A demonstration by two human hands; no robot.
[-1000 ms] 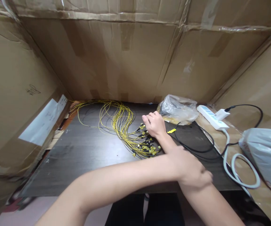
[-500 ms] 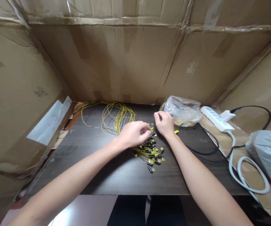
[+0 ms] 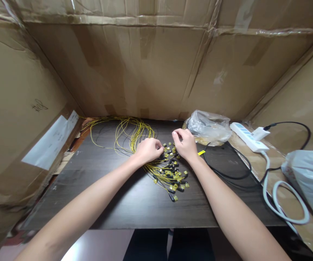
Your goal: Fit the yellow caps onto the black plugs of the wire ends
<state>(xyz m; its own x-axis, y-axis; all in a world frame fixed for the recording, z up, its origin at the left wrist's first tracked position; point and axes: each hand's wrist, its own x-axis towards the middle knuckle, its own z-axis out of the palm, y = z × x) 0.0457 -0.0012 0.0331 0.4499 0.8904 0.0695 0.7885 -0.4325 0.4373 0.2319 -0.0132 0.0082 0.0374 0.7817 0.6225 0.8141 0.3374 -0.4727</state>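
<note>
A bundle of thin yellow cables (image 3: 134,136) loops across the dark table (image 3: 96,188), and its black and yellow connector ends (image 3: 172,174) lie fanned out in the middle. My left hand (image 3: 147,150) is curled over the cables just left of the connectors, fingers pinched on something I cannot make out. My right hand (image 3: 185,144) rests at the upper right of the connectors, fingers bent and pinched on a small piece there.
Cardboard walls close in the back and both sides. A clear plastic bag (image 3: 208,127) lies behind my right hand. A white power strip (image 3: 247,136), a black cord (image 3: 227,170) and a white cable (image 3: 284,203) lie to the right, beside a grey bag (image 3: 307,177).
My left arm has uncrossed from over my right forearm and my left hand has come to the cables beside the connectors. My right hand has shifted slightly at the connector ends.
</note>
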